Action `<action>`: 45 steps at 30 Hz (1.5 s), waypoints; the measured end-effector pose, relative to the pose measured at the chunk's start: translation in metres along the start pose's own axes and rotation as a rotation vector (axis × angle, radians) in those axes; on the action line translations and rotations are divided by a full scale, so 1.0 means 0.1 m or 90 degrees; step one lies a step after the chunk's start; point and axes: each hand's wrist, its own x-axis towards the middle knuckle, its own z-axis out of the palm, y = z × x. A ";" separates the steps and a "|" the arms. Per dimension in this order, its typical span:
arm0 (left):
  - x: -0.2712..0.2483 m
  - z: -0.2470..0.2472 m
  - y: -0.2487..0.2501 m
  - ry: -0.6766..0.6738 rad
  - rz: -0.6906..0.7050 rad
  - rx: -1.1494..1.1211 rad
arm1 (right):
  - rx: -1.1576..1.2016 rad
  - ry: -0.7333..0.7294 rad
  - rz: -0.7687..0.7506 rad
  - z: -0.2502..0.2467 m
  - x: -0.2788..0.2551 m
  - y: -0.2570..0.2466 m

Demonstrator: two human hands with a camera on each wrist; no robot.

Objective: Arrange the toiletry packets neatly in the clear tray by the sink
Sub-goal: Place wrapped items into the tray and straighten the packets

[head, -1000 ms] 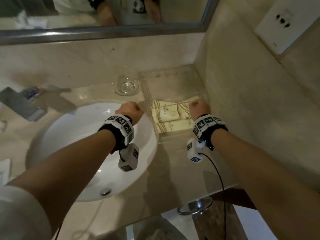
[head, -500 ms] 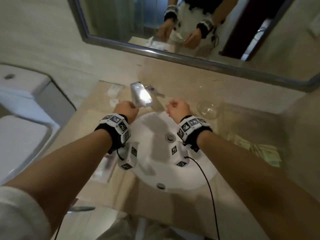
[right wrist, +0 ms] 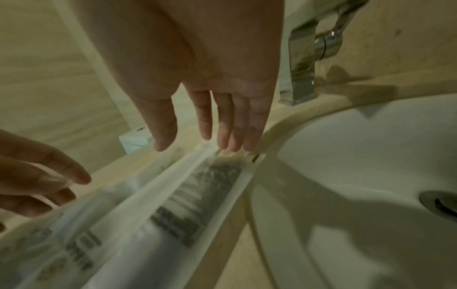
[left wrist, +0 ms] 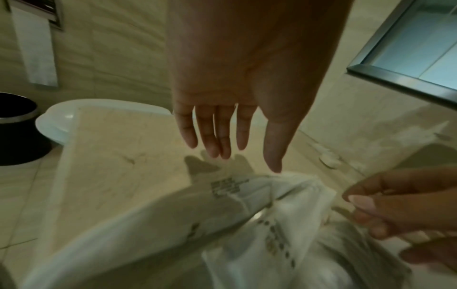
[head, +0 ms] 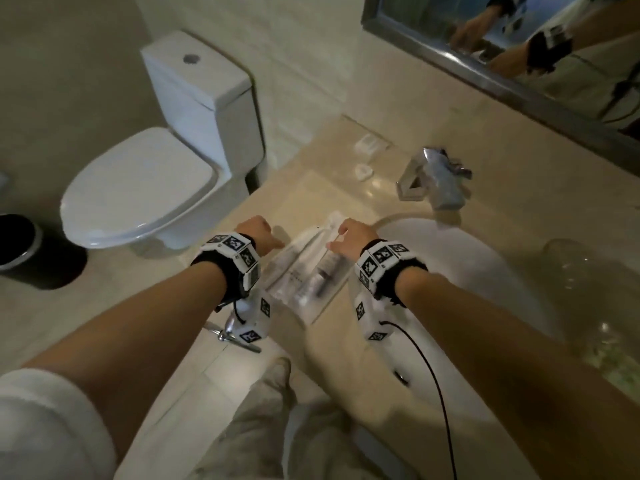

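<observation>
**Hovering over the packets left of the sink**

Looking down from the head view, I see my left hand (head: 258,233) and my right hand (head: 353,239) over the beige marble table (head: 346,188), with the long clear plastic toiletry packets (head: 308,271) lying side by side between them, just left of the white round sink (head: 485,271). My right fingers are over the packets' far end. The clear tray (head: 602,344) shows only as a blur at the far right, well apart from the packets. A chrome faucet (head: 440,181) stands behind the sink, and a white toilet (head: 145,188) sits beyond the table's left end.

From the left wrist, my left hand (left wrist: 235,78) has a slack, open grip: fingers (left wrist: 210,135) straight, hanging above the table, holding nothing. The packets (left wrist: 222,215) lie blurred below it, and my right hand's fingers (left wrist: 395,205) reach in beside them.

From the right wrist, my right hand (right wrist: 210,68) is likewise spread, fingers (right wrist: 235,127) straight, tips at the packets' (right wrist: 185,205) end; I cannot tell whether they touch.
</observation>
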 end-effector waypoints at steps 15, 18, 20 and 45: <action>0.25 0.24 -0.09 -0.074 0.073 0.041 | -0.003 0.068 0.010 0.25 0.33 0.00; 0.33 0.19 -0.12 -0.050 0.069 -0.010 | -0.084 0.049 -0.024 0.23 0.37 -0.03; 0.37 0.16 -0.14 -0.030 0.048 -0.065 | -0.164 0.015 -0.041 0.21 0.39 -0.06; 0.41 -0.32 0.77 0.148 0.146 -0.325 | -0.138 0.244 0.015 -0.94 0.10 0.10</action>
